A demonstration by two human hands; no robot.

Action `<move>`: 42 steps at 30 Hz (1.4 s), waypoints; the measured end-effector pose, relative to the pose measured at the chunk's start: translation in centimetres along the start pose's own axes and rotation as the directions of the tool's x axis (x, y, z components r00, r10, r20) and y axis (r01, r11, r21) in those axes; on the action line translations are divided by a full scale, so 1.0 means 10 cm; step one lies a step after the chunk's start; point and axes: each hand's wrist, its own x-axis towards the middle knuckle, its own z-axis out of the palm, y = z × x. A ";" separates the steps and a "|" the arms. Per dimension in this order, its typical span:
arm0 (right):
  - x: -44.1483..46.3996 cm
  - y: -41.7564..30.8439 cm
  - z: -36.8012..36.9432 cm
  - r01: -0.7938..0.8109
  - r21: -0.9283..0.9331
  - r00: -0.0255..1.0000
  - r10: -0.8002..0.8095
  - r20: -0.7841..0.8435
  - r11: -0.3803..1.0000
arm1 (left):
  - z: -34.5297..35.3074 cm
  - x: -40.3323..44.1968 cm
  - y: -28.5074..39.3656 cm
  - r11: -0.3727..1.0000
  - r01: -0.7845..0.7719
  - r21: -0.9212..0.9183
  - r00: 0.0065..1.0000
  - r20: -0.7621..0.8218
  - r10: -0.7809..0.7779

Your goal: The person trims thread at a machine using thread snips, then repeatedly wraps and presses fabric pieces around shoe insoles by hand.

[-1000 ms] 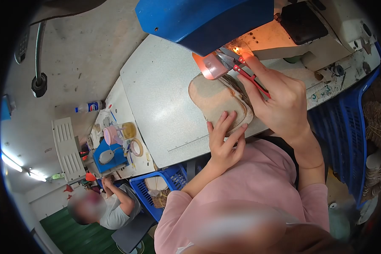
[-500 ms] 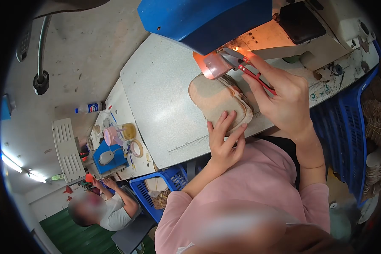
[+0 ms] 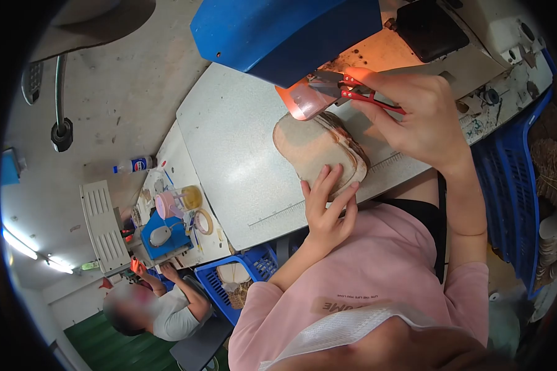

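My right hand (image 3: pixel 424 120) grips red-handled thread snips (image 3: pixel 371 98), their blades pointing left beneath the blue machine head (image 3: pixel 291 37). The blade tips overlap a clear plastic guard (image 3: pixel 306 99) lit orange, so what they touch there is hidden. Just below lies a stack of beige, sole-shaped pieces (image 3: pixel 312 145), flat on the grey-white worktable (image 3: pixel 229 136). Across the lower end of this stack rests my left hand (image 3: pixel 329 207), its fingers spread on the top piece.
A ruler scale (image 3: pixel 278 213) runs along the table's front edge. Blue baskets (image 3: pixel 507 191) stand at the right and another blue basket (image 3: pixel 223 272) at the left. Beyond it, a co-worker (image 3: pixel 173 312) sits at a similar machine, near a bottle (image 3: pixel 133 165) and tape roll (image 3: pixel 203 221).
My right hand and the snips have shifted slightly, the snips now lying flatter. My left hand stays on the stack. The view has tilted a little, and the co-worker's hands have moved.
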 end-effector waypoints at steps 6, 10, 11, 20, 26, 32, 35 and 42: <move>0.08 0.08 -0.11 -0.010 -0.051 0.994 0.016 0.110 0.999 | 0.02 0.00 -0.01 1.000 0.001 0.014 1.000 -0.021 -0.001; 0.09 0.11 -0.12 0.010 -0.013 0.994 -0.009 0.108 1.000 | 0.02 0.00 -0.01 1.000 -0.001 0.014 1.000 -0.021 0.002; 0.10 0.11 -0.11 0.013 0.002 0.994 -0.013 0.107 1.000 | 0.02 0.00 -0.01 1.000 -0.002 0.013 1.000 -0.022 0.002; 0.10 0.17 -0.13 0.037 -0.022 0.992 -0.034 0.123 0.999 | 0.02 -0.01 -0.01 1.000 0.004 0.015 1.000 -0.012 -0.004; 0.14 0.15 -0.13 0.048 -0.019 0.989 -0.044 0.143 0.999 | 0.03 -0.01 -0.02 1.000 0.001 0.023 1.000 -0.012 0.000; 0.15 0.17 -0.15 0.070 -0.015 0.988 -0.067 0.142 0.997 | 0.02 -0.01 -0.02 0.999 -0.018 0.029 1.000 0.002 0.018; 0.15 0.19 -0.14 0.063 0.013 0.991 -0.064 0.121 0.998 | 0.02 -0.01 -0.01 1.000 -0.016 0.027 1.000 0.001 0.016; 0.13 0.18 -0.11 0.057 0.024 0.992 -0.059 0.111 0.998 | 0.02 -0.01 -0.01 1.000 -0.015 0.023 1.000 -0.001 0.015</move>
